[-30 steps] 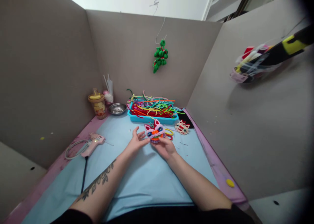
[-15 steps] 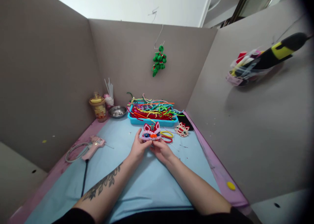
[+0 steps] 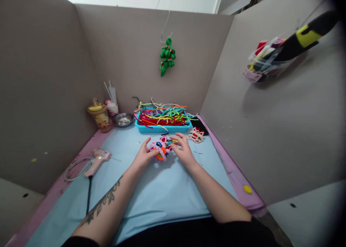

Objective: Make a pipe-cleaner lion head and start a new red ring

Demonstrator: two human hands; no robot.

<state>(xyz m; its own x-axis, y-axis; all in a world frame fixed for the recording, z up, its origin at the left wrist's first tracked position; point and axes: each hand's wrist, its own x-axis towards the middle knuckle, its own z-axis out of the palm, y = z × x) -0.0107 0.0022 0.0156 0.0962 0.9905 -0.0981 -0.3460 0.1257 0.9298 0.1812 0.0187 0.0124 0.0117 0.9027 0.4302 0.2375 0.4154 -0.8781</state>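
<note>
A fuzzy animal-face craft piece [image 3: 160, 151] mixes lilac, orange and red, with a blue eye; a second animal face [image 3: 196, 135] is cream with red. The sheet [image 3: 167, 194] is light blue, the surface [image 3: 240, 179] pink, and the bright blue tray [image 3: 162, 129] has fuzzy stems [image 3: 164, 120] in red, yellow, green, turquoise and orange. The glue gun [image 3: 96, 163] is pale pink, the hanging ornament [image 3: 168, 54] green flecked with red, the left forearm [image 3: 115, 203] patterned with dark leaves.

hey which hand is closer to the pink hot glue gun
Left. The left hand, holding the lilac animal-head craft, is to the right of the pink hot glue gun; the right hand is farther right, past the craft.
</note>
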